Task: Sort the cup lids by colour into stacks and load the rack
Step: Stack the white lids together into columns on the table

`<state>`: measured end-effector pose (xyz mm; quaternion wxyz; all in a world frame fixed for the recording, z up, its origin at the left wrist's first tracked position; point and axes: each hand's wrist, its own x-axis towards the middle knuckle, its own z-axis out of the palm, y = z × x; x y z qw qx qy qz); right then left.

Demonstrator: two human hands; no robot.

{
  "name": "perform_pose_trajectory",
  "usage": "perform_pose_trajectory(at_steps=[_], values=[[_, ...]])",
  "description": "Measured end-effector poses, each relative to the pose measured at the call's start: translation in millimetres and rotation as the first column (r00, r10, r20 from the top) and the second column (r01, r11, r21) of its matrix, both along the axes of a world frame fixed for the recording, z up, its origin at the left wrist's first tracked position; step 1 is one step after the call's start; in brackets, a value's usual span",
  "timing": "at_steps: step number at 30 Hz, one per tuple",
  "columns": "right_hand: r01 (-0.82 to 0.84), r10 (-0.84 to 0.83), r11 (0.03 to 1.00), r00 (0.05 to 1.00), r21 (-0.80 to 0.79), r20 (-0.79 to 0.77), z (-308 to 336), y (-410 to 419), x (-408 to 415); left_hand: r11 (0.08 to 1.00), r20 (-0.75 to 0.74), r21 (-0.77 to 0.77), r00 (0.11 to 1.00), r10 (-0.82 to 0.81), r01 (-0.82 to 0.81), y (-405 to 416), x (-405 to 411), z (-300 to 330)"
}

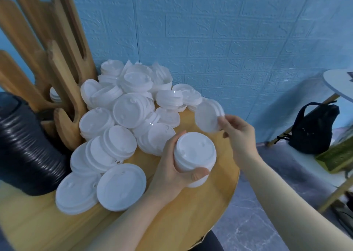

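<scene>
My left hand [172, 166] grips a short stack of white lids [194, 151] above the round wooden table [191, 212], thumb across its lower side. My right hand [238, 134] pinches a single white lid [208, 116] by its edge, tilted, up and to the right of the stack. A large loose pile of white lids [122, 121] covers the table's middle and back. A tall stack of black lids [24, 147] lies on its side at the left. The wooden rack [57, 63] with tall slotted fingers stands at the back left; a few white lids [54, 95] sit low inside it.
A blue embossed wall [229, 41] rises right behind the table. To the right, on a low white shelf [305, 157], sits a black bag [313, 128] beside a green box [338, 153]. Grey tiled floor [257, 222] lies past the table's right edge.
</scene>
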<state>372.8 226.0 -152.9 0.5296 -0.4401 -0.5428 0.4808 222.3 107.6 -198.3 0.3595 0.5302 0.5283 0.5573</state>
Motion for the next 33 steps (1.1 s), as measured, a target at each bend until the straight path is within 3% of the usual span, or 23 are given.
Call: perform_pose_trajectory(at_steps=[3,5,8,13,18,21,24,28,31,33], values=[[-0.277,0.143,0.927,0.884,-0.254,-0.445,17.0,-24.9,14.7,1.0,0.005,0.009,1.0,-0.004,0.004,-0.1,0.4,0.7],[-0.39,0.186,0.873,0.822,-0.294,-0.538,20.9,-40.5,22.1,1.0,0.012,0.012,1.0,-0.007,0.006,0.2,0.9,1.0],[-0.505,0.284,0.812,0.78,-0.293,-0.558,18.8,-58.4,29.0,0.999,-0.002,0.043,1.0,-0.014,0.014,-0.8,0.8,3.4],[-0.46,0.38,0.841,0.877,-0.285,-0.295,21.7,-73.3,29.4,0.996,-0.038,0.086,0.999,-0.024,0.027,-0.7,0.3,5.8],[-0.34,0.388,0.886,0.916,-0.316,0.101,31.5,-73.4,30.0,0.995,-0.059,0.094,0.998,0.018,-0.012,-1.3,0.7,5.8],[-0.268,0.35,0.934,0.823,-0.238,0.447,36.8,-75.1,23.0,0.997,-0.061,0.078,0.998,0.028,-0.023,-1.2,1.3,6.0],[-0.309,0.289,0.947,0.695,-0.089,0.659,34.5,-74.7,12.5,0.998,-0.054,0.06,0.998,0.037,-0.034,-1.7,1.6,6.7],[-0.506,0.436,0.857,0.609,-0.099,0.662,47.2,-58.2,13.9,1.0,-0.015,0.028,1.0,0.01,-0.01,-0.6,-0.4,5.4],[-0.663,0.583,0.724,0.444,-0.188,0.68,60.3,-43.5,19.6,1.0,0.012,0.005,1.0,-0.026,0.026,-0.1,-1.2,5.0],[-0.698,0.609,0.685,0.39,-0.21,0.69,61.9,-40.0,19.2,0.999,0.018,0.008,0.999,-0.04,0.04,1.0,-0.7,3.7]])
